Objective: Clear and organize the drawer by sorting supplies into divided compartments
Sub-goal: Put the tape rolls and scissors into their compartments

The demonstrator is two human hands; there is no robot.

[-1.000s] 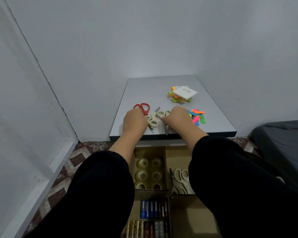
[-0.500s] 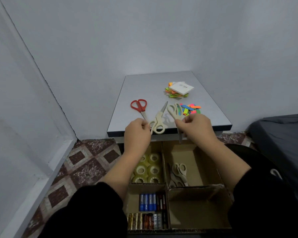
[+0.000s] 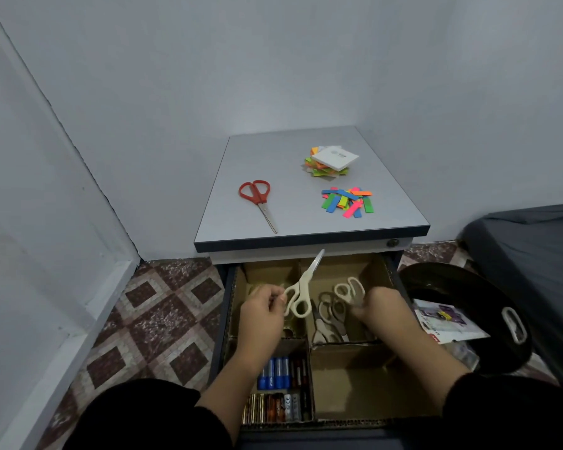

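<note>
- Drawer (image 3: 233, 297): open at 6 o'clock of the tabletop (image 3: 283, 219).
- Left hand (image 3: 262, 311): pinches cream scissors (image 3: 301, 292) above the dividers.
- Right hand (image 3: 382, 308): grips a second pair (image 3: 348, 290) in the far right compartment.
- Red scissors (image 3: 257, 198): on the tabletop.

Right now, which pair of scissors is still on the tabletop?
The red-handled scissors, lying alone on the tabletop. The cream pairs are over or in the drawer.
</note>
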